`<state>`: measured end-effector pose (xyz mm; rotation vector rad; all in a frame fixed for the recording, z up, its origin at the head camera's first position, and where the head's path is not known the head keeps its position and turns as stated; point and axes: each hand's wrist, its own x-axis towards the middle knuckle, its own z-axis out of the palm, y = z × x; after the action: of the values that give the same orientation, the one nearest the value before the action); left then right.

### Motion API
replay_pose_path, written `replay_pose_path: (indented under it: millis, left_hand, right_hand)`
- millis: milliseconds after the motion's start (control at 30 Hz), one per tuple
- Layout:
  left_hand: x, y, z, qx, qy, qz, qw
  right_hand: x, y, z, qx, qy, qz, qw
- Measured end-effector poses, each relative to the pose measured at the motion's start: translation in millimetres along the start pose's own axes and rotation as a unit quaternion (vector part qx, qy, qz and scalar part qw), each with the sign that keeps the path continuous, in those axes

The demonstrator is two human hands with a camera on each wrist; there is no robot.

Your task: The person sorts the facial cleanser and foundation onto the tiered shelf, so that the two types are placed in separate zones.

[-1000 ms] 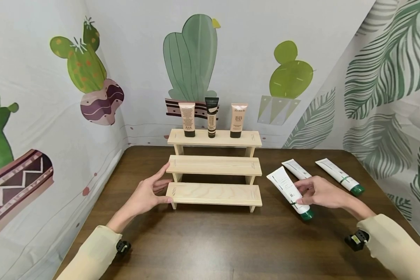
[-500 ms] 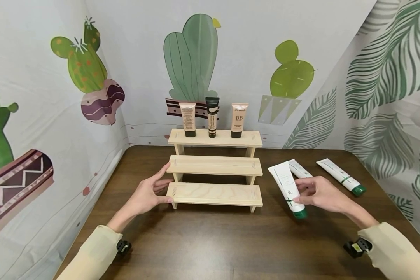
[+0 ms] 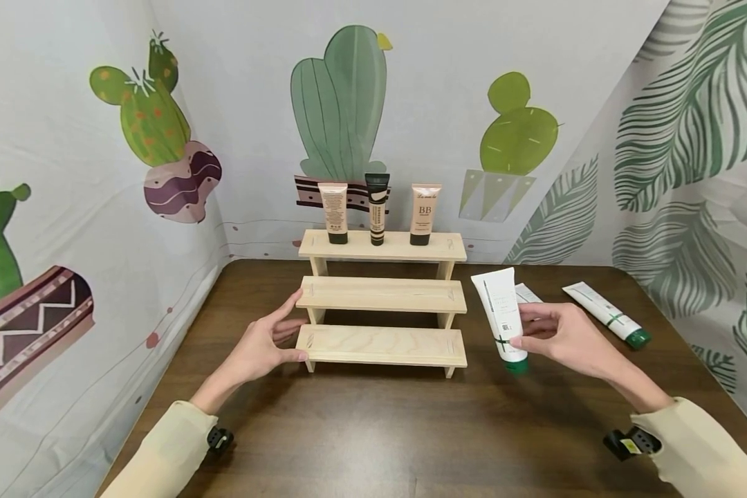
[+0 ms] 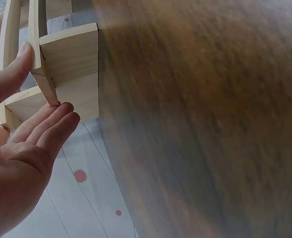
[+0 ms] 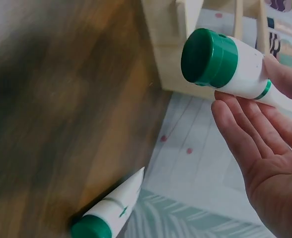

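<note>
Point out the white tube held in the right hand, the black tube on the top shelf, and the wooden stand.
Held white tube (image 3: 499,310): head view, middle of its body.
Black tube (image 3: 377,210): head view, middle of its body.
Wooden stand (image 3: 381,294): head view, bare middle shelf.

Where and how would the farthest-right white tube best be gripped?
The white tube is probably best pinched across its body beside the green cap, coming from above on the near side. It lies on the table, cap end toward the near right, and looks rounder there than at its flattened far end. The right hand holds a second tube.
</note>
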<state>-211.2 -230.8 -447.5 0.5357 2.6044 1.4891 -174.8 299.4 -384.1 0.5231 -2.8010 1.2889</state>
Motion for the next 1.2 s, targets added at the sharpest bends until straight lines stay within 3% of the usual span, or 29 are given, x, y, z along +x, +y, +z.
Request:
replay_pose_path:
  millis: [333,633,1200]
  left_hand:
    - [-0.7,1.5,0.3,0.004,0.000,-0.001,1.0000]
    - [-2.0,2.9,0.0,0.004,0.002,0.001,1.0000]
    - [-3.1,4.1,0.3,-0.003,0.002,0.000,1.0000]
  right_hand:
    - [17.7,-34.2,16.0,0.051,0.025,-0.016,0.9983]
    - [45.5,-48.1,42.9,0.097,0.060,-0.038,0.9927]
    - [93.7,-91.0,89.2,0.134,0.081,-0.081,0.9843]
